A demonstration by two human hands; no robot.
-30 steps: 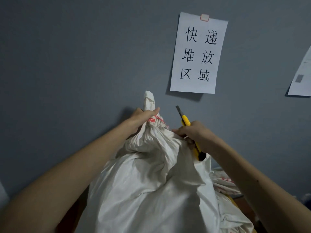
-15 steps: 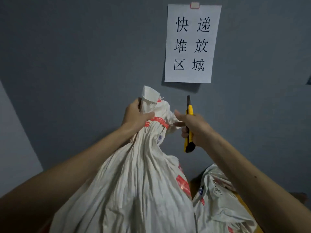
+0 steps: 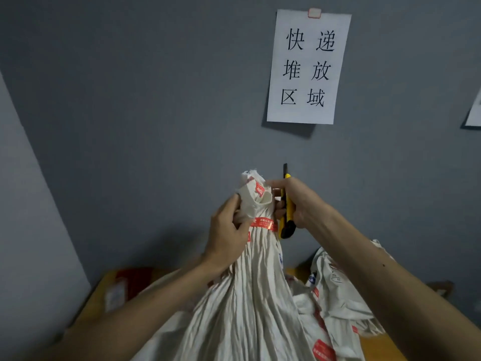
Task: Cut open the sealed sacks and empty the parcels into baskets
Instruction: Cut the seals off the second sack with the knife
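Centrally, the gathered neck of the white sack (image 3: 250,295) is gripped by the left hand (image 3: 226,237) at the red seal (image 3: 263,224); a yellow knife (image 3: 288,217) is held upright by the right hand (image 3: 296,201). Its contents are hidden.

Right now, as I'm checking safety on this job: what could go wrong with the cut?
The left hand grips the sack right beside the red tape; a slip of the utility knife in the right hand could reach that hand. The blade is out; a deep cut might slice the contents.
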